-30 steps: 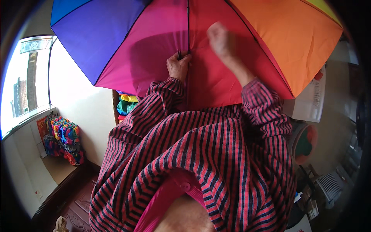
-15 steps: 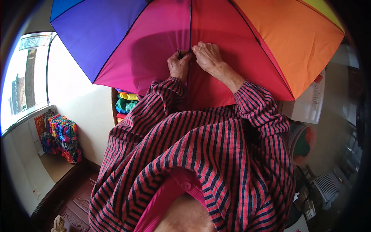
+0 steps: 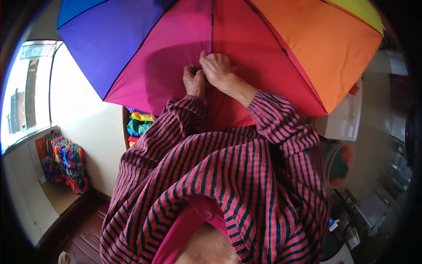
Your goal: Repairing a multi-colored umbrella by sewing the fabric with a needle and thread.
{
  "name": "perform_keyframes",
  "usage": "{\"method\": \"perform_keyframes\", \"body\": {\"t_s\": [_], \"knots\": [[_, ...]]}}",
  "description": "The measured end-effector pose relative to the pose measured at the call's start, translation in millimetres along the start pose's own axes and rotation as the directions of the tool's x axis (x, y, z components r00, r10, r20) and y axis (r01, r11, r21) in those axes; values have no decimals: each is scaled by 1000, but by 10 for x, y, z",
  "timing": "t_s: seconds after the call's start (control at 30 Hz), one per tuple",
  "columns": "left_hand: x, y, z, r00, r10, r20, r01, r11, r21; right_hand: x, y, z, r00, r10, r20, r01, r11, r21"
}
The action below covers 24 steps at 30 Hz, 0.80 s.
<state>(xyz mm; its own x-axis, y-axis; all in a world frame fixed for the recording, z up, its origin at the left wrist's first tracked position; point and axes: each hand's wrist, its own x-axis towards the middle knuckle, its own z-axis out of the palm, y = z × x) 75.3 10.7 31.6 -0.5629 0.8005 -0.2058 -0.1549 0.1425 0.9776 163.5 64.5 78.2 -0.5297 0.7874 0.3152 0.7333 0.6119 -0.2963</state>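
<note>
A large open umbrella (image 3: 259, 66) with rainbow panels and dark ribs spreads across the upper view, its inner side toward me. At the seam between its magenta and red panels my two hands are close together. My left hand (image 3: 194, 82) is closed, thumb against curled fingers; a bit of something dark shows at its top, too small to name. Just to its right and slightly higher, my right hand (image 3: 216, 69) is bent toward the rib with its fingers closed. What its fingertips pinch, if anything, is hidden.
Folded colourful cloth (image 3: 140, 125) fills a shelf behind my left arm. Bundles of multicoloured material (image 3: 68, 160) stand by the window at left. On the right are a white box (image 3: 340, 119), a round tub (image 3: 340, 165) with green and red contents, and a grey stool (image 3: 371, 213).
My right hand has moved left and a little down, closer to my left hand. The left hand has shifted slightly left and down. The whole view has shifted a little.
</note>
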Motion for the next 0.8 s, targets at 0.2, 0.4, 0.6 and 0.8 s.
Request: {"method": "perform_keyframes", "body": {"t_s": [0.2, 0.4, 0.6, 0.8], "knots": [[-36, 114, 56, 999, -48, 14, 47, 999, 17, 181, 44, -95, 975, -40, 220, 51, 998, -44], [89, 11, 57, 982, 131, 134, -174, 906, 387, 288, -433, -1046, 899, 164, 406, -438, 311, 844], [244, -335, -111, 785, 339, 519, -591, 155, 792, 556, -483, -1434, 924, -12, -383, 241, 796, 556], [112, 409, -51, 995, 8, 97, -36, 955, 294, 502, 380, -720, 978, -149, 148, 174, 970, -170]]}}
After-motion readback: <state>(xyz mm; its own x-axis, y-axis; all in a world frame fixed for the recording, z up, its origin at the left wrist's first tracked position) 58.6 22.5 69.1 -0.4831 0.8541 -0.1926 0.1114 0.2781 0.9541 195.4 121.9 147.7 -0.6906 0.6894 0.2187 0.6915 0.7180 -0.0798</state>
